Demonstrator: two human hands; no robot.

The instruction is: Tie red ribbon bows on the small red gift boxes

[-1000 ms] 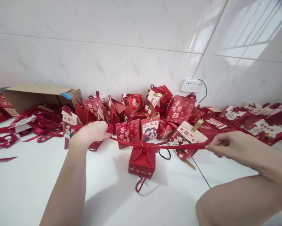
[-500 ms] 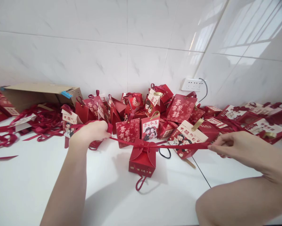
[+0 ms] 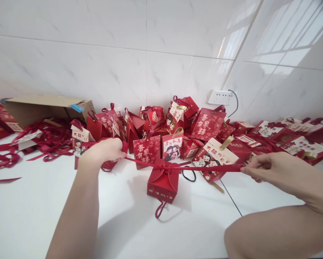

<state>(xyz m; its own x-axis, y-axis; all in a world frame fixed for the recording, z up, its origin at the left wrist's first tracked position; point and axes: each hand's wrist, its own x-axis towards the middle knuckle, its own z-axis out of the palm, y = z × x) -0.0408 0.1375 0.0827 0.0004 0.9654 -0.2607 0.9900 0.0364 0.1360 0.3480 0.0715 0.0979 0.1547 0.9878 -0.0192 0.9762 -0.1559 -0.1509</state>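
A small red gift box point(image 3: 162, 183) stands on the white surface in front of me, with gold characters on its front and a twisted cord loop point(image 3: 160, 210) hanging from it. Through its top flaps runs a red ribbon point(image 3: 212, 168), drawn taut to both sides. My left hand point(image 3: 104, 151) is closed on the ribbon's left part, its fingertips partly hidden. Between thumb and fingers, my right hand point(image 3: 269, 167) pinches the other end. A black hair tie point(image 3: 189, 174) lies just behind the box.
Several red and cream gift boxes point(image 3: 208, 124) are heaped along the tiled wall. At left lie tangled red ribbons point(image 3: 49, 140) by an open cardboard box point(image 3: 48, 101). A white power strip point(image 3: 219, 97) sits against the wall. My knee point(image 3: 264, 233) juts in at lower right.
My right hand has shifted very slightly to the right with the ribbon's end. The gift box is tilted a touch differently; my left hand has hardly moved.
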